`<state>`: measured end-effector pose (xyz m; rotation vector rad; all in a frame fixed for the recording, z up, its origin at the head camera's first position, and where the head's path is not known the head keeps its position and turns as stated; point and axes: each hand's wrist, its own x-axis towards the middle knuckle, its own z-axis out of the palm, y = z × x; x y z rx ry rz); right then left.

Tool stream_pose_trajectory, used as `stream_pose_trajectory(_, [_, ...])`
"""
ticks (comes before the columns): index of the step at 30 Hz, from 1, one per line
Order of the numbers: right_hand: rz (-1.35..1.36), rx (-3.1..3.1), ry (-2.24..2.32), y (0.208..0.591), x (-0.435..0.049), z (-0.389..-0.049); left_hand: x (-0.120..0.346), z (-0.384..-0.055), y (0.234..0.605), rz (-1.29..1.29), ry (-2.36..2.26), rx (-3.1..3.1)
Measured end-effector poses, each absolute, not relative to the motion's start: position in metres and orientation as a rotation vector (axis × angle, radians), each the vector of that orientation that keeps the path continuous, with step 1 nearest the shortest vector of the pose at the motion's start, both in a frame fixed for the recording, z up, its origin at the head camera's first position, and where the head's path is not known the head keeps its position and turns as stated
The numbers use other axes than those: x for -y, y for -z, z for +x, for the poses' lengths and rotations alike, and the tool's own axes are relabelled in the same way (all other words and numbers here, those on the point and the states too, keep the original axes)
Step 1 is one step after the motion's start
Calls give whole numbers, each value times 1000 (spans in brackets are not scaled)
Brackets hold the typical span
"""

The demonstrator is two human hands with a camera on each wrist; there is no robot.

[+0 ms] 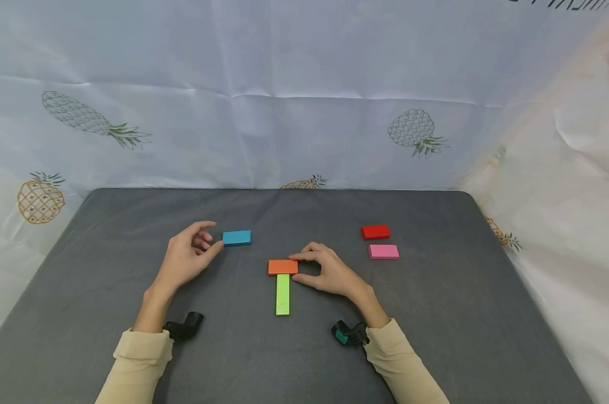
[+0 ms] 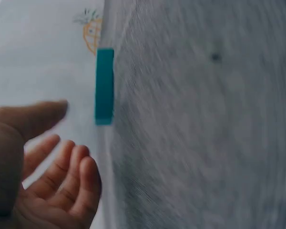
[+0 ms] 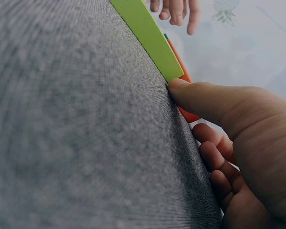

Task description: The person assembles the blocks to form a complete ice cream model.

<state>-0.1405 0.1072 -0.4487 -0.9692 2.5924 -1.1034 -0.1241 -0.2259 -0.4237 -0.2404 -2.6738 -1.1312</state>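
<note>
An orange block (image 1: 282, 267) lies crosswise at the far end of a lime green block (image 1: 283, 294), the two forming a T on the table. With thumb and index finger, my right hand (image 1: 329, 272) pinches the orange block's right end. In the right wrist view, the thumb (image 3: 205, 95) covers part of the orange block (image 3: 189, 116), close to the green block's corner. My left hand (image 1: 188, 255) is beside the left end of a blue block (image 1: 237, 238), its fingers loosely bent and holding nothing. The left wrist view has a gap between that thumb and the blue block (image 2: 104, 87).
A red block (image 1: 375, 232) and a pink block (image 1: 383, 252) lie at the right, the red one farther back. All the blocks are on a dark grey table (image 1: 461, 336). A white curtain (image 1: 284, 134) with pineapple prints hangs behind the table's far edge.
</note>
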Motion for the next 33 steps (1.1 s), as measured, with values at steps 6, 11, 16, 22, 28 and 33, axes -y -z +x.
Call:
stream_pose_trajectory(6, [-967,-2583,1115,449,-107,-141,237,-129,433,-226,1223,2684])
stream_pose_trajectory(11, [-964,-2584,1117,449,-107,-141,240,-134,435,-225,1244,2723])
stream_pose_trajectory(16, [-953,-2585,1120,449,-107,-141,238,-139,435,-295,1241,2788])
stream_pose_trajectory(22, [-971,-2579,1125,450,-107,-142,234,-142,435,-332,1175,2840])
stream_pose_trajectory(28, [-968,-2583,1126,450,-107,-141,232,-143,436,-377,1141,2848])
stream_pose_trajectory(33, [-972,-2590,1120,448,-107,-141,232,-143,436,-383,1135,2835])
